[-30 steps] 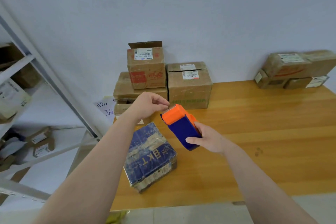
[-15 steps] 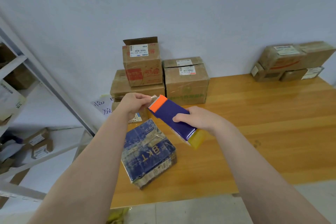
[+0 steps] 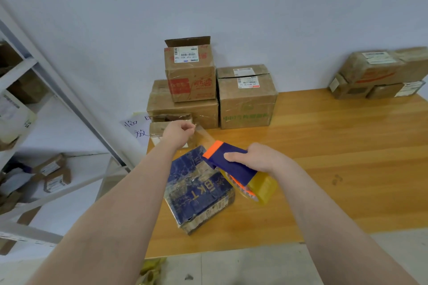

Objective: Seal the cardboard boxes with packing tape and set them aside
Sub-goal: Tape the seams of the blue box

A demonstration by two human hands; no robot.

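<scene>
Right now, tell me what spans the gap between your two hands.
A strip of clear tape stretches from the left hand to the dispenser in the right hand, per the head view.

A blue printed box [image 3: 199, 190], wrapped in glossy tape, is lying skewed near the bench's [image 3: 335, 146] front left corner. Just above its right edge, the blue and orange tape dispenser [image 3: 228, 163] with its yellowish roll is hanging tilted, a clear tape strip [image 3: 203, 134] stretching up-left from it.

The lone head camera looks forward and down, close over the wooden table [image 3: 324, 146], wall at 12 o'clock, shelving [image 3: 34, 99] at 9.
</scene>
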